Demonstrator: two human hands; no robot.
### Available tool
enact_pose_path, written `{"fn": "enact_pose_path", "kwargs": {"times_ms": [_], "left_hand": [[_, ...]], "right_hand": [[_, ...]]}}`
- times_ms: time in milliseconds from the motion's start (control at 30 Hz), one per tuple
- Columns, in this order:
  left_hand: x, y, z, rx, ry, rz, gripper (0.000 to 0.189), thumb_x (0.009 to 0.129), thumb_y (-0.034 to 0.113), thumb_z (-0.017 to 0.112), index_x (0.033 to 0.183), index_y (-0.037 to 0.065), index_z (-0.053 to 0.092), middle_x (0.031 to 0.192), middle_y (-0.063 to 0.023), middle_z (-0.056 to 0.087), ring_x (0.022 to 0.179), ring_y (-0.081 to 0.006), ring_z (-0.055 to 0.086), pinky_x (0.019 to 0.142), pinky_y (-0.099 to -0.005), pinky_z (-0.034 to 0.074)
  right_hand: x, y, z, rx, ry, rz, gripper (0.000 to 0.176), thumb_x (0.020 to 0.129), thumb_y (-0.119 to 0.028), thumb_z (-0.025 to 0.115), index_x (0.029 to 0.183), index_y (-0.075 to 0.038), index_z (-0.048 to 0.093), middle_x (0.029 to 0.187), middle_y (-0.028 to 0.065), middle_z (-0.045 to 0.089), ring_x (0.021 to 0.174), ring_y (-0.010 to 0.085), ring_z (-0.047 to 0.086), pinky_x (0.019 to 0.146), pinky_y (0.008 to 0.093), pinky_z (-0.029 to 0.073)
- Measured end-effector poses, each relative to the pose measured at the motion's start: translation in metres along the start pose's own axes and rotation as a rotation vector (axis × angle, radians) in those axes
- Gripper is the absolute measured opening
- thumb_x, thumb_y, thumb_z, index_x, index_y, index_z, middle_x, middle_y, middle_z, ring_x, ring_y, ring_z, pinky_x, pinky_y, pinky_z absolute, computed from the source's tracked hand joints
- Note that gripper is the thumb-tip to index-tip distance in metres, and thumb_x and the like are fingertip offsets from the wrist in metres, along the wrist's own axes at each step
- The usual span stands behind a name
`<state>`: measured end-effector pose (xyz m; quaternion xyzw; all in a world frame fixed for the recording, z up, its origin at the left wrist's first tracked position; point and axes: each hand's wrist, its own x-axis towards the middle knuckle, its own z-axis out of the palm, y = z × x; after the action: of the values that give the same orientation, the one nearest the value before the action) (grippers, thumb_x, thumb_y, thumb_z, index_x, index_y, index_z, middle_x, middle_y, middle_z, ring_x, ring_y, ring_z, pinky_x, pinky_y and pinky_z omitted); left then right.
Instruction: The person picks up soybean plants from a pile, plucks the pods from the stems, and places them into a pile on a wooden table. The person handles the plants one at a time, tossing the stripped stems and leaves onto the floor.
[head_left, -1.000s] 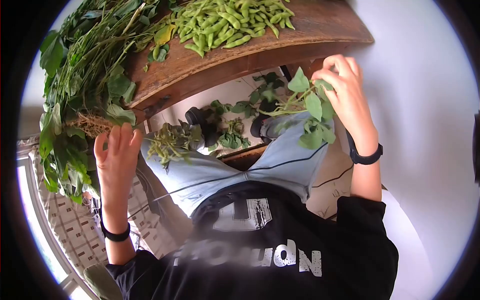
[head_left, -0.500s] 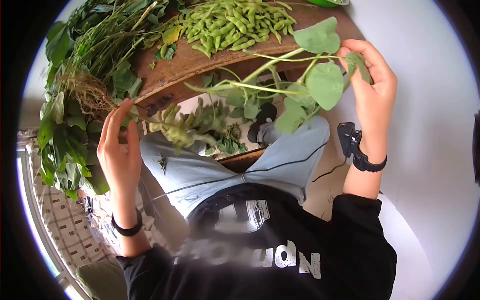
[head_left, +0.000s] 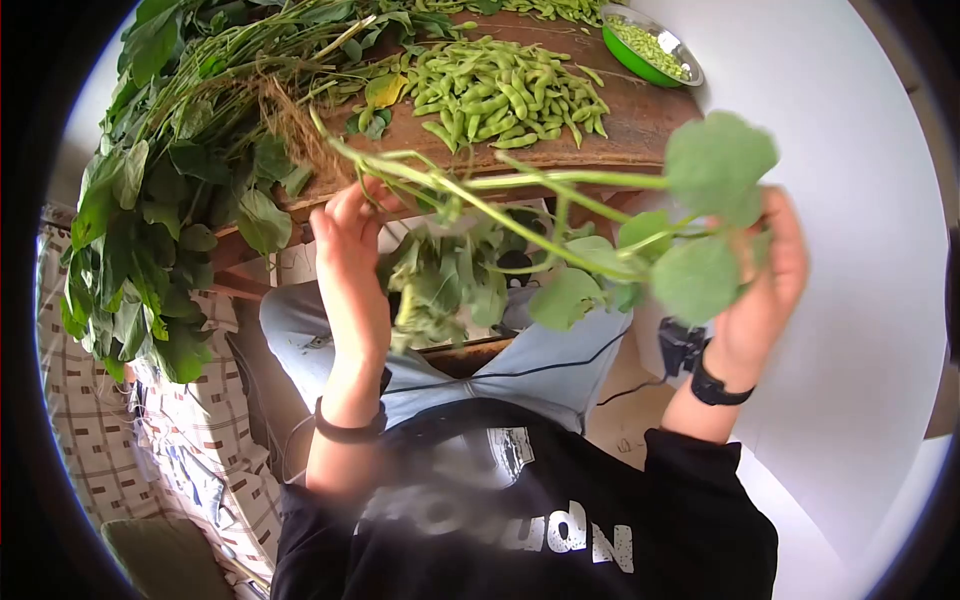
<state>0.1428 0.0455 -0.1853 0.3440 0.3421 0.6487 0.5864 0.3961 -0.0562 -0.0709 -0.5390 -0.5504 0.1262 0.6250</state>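
The stalk (head_left: pixel 480 212) has been raised from the lap to the counter's (head_left: pixel 640 115) front edge, left hand (head_left: pixel 350 255) now closed on its stem, right hand (head_left: pixel 765 290) clamped on leaves, its underside exposed for picking

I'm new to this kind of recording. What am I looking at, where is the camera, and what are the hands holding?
There is no machine here. A person works with two bare hands, and the only camera sits on their head, looking forward and down. That is why the wearer's own dark shirt and pale trousers fill the bottom of the picture. The round, bent edges come from the wide lens.

The left hand grips the barer end of a long plant stalk. The right hand holds its leafy end, partly hidden behind the round leaves, so the stalk stretches across the lap between them.

Beyond the knees stands a wooden table. On it lie a pile of green pods, a green bowl at the far edge, and a big heap of leafy plants spilling over the left side.
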Motion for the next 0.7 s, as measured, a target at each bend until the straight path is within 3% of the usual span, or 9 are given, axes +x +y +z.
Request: {"fn": "enact_pose_path", "kwargs": {"times_ms": [133, 200, 267, 333, 367, 467, 600, 667, 700], "left_hand": [[0.016, 0.017, 0.024, -0.001, 0.073, 0.007, 0.051, 0.103, 0.044, 0.040, 0.110, -0.003, 0.058, 0.102, -0.0077, 0.060, 0.091, -0.0157, 0.056, 0.092, -0.0294, 0.042], [0.025, 0.017, 0.014, 0.109, 0.009, 0.089, 0.042, 0.103, 0.041, 0.042, 0.100, 0.002, 0.058, 0.095, -0.0058, 0.059, 0.089, -0.0154, 0.054, 0.086, -0.0310, 0.044], [0.021, 0.026, 0.015, -0.287, -0.176, 0.001, 0.028, 0.102, 0.032, 0.048, 0.097, 0.006, 0.056, 0.092, -0.0048, 0.056, 0.087, -0.0154, 0.051, 0.081, -0.0319, 0.043], [0.023, 0.022, 0.015, -0.256, -0.117, 0.123, 0.028, 0.102, 0.032, 0.049, 0.099, 0.005, 0.056, 0.094, -0.0054, 0.057, 0.088, -0.0152, 0.051, 0.083, -0.0309, 0.042], [0.021, 0.022, 0.016, -0.172, -0.121, 0.174, 0.028, 0.101, 0.030, 0.050, 0.102, 0.003, 0.057, 0.096, -0.0062, 0.058, 0.089, -0.0152, 0.051, 0.087, -0.0305, 0.042], [0.018, 0.023, 0.016, -0.044, -0.016, 0.217, 0.030, 0.101, 0.030, 0.050, 0.104, 0.001, 0.057, 0.097, -0.0067, 0.058, 0.089, -0.0146, 0.050, 0.090, -0.0310, 0.043], [0.018, 0.033, 0.001, -0.085, -0.158, 0.244, 0.031, 0.102, 0.032, 0.048, 0.096, 0.002, 0.055, 0.104, -0.0115, 0.056, 0.099, -0.0201, 0.051, 0.100, -0.0366, 0.038], [0.016, 0.042, -0.003, -0.068, -0.063, 0.221, 0.031, 0.101, 0.034, 0.047, 0.092, 0.005, 0.053, 0.105, -0.0125, 0.053, 0.102, -0.0228, 0.050, 0.103, -0.0385, 0.035], [0.018, 0.048, -0.009, -0.132, -0.168, 0.209, 0.031, 0.102, 0.034, 0.047, 0.092, 0.005, 0.053, 0.103, -0.0118, 0.053, 0.101, -0.0228, 0.049, 0.104, -0.0385, 0.034]], "right_hand": [[-0.049, 0.030, 0.009, 0.194, -0.263, 0.200, 0.023, 0.081, 0.007, 0.057, 0.103, 0.003, 0.061, 0.090, 0.0035, 0.062, 0.079, 0.0115, 0.057, 0.071, 0.0267, 0.048], [-0.063, 0.045, 0.010, 0.107, -0.388, 0.122, 0.027, 0.076, 0.011, 0.055, 0.100, 0.001, 0.063, 0.088, 0.0053, 0.062, 0.077, 0.0133, 0.058, 0.069, 0.0256, 0.047], [-0.075, 0.054, 0.010, 0.030, -0.431, 0.105, 0.025, 0.073, 0.009, 0.061, 0.095, -0.002, 0.063, 0.085, 0.0063, 0.062, 0.073, 0.0174, 0.058, 0.068, 0.0276, 0.046], [-0.083, 0.064, 0.016, -0.154, -0.525, -0.239, 0.019, 0.072, 0.000, 0.070, 0.090, -0.004, 0.063, 0.084, 0.0052, 0.061, 0.070, 0.0217, 0.056, 0.067, 0.0320, 0.045], [-0.088, 0.061, 0.022, -0.221, -0.565, -0.260, 0.018, 0.071, -0.010, 0.072, 0.085, -0.006, 0.061, 0.081, 0.0044, 0.059, 0.070, 0.0229, 0.055, 0.066, 0.0352, 0.044], [-0.105, 0.062, 0.038, -0.248, -0.669, -0.351, 0.014, 0.071, -0.010, 0.069, 0.081, -0.008, 0.060, 0.080, 0.0038, 0.058, 0.073, 0.0209, 0.056, 0.066, 0.0341, 0.044], [-0.126, 0.066, 0.055, -0.244, -0.737, -0.291, 0.022, 0.070, -0.009, 0.067, 0.090, -0.007, 0.058, 0.079, 0.0032, 0.056, 0.073, 0.0201, 0.057, 0.068, 0.0312, 0.044], [-0.131, 0.078, 0.058, -0.257, -0.801, -0.221, 0.031, 0.071, -0.010, 0.067, 0.099, -0.006, 0.056, 0.081, 0.0041, 0.056, 0.076, 0.0213, 0.056, 0.072, 0.0312, 0.044], [-0.136, 0.085, 0.058, -0.414, -0.797, -0.135, 0.034, 0.072, -0.010, 0.068, 0.103, -0.006, 0.056, 0.084, 0.0047, 0.057, 0.080, 0.0223, 0.056, 0.075, 0.0322, 0.044]]}}
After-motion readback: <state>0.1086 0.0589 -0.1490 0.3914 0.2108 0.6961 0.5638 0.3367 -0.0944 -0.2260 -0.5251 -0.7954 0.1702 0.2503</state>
